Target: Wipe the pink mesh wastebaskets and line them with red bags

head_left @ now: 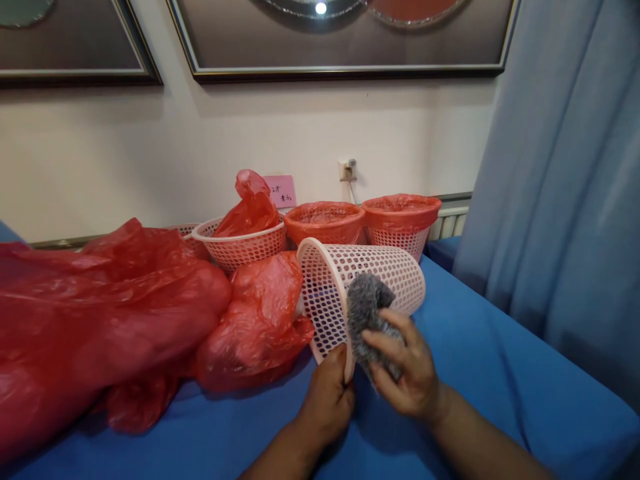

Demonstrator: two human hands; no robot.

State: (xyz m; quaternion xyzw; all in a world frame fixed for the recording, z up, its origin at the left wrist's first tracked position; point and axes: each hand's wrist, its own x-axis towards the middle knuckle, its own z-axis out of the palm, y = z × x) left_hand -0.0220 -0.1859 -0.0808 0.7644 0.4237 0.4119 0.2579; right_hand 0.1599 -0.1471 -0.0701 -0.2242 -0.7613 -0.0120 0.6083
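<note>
A pale pink perforated plastic wastebasket (pixel 395 267) lies tipped on its side, its mouth facing left. At the lower edge of that mouth, my left hand (pixel 330 397) is closed on the rim, thumb on the inner side. My right hand (pixel 407 367) grips a grey fuzzy cloth (pixel 367 303) and presses it against the outside of the basket just behind the rim. Part of the cloth is hidden under the fingers. Red plastic bags (pixel 255 327) bulge close to the basket's open end.
A large heap of red plastic (pixel 125 313) covers the left side of the blue-covered surface (pixel 480 373). Behind stand a basket with a loose red bag (pixel 245 243) and two red-lined baskets (pixel 325 223). A blue curtain (pixel 560 167) hangs at right; a socket (pixel 347 171) is on the wall.
</note>
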